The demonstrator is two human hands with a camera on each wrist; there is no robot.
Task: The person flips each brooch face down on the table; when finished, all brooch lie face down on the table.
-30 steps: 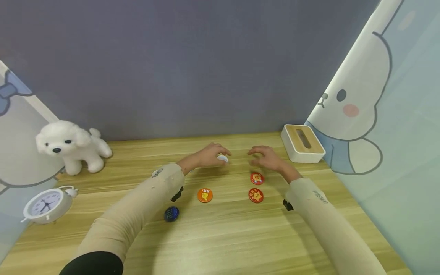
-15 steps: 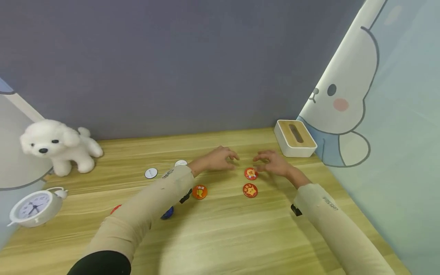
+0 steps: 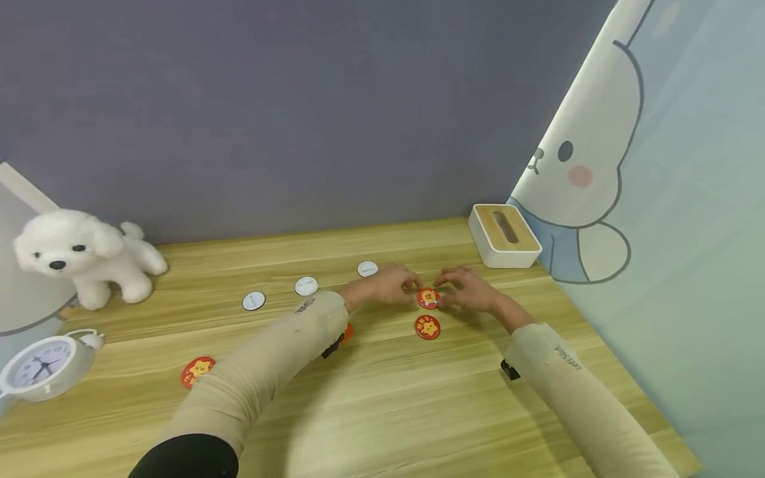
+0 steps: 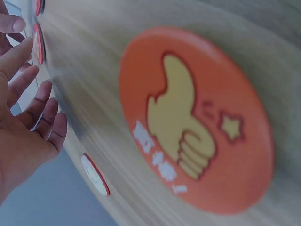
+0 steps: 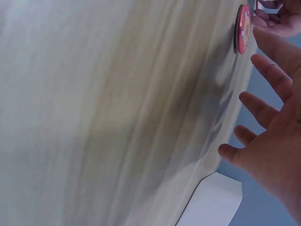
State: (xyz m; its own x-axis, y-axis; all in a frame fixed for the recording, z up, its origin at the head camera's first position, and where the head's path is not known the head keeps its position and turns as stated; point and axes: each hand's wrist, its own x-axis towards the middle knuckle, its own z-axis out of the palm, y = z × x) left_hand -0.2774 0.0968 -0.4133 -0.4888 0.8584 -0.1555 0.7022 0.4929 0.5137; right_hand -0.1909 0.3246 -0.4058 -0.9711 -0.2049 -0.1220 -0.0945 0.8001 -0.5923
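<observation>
A round red badge point(image 3: 427, 298) with gold lettering lies on the wooden table between my two hands. My left hand point(image 3: 391, 284) is at its left side, fingers loosely bent, with a fingertip close to the rim. From the right, my right hand point(image 3: 469, 290) reaches the opposite rim with spread, relaxed fingers. Whether either hand touches the badge, I cannot tell. Just nearer lies a red star badge point(image 3: 427, 326). An orange thumbs-up badge point(image 4: 195, 122) fills the left wrist view; in the head view my left sleeve mostly covers it.
White badge backs point(image 3: 307, 286) lie in a slanting row behind my left arm. Another red star badge point(image 3: 197, 372) lies partly behind the left sleeve. A plush dog point(image 3: 89, 255) and white alarm clock point(image 3: 48, 365) stand left; a tissue box point(image 3: 505, 236) stands back right.
My left hand has moved off a white disc, which now lies uncovered behind it. Both hands have come in around the upper red badge. The head view has turned slightly right.
</observation>
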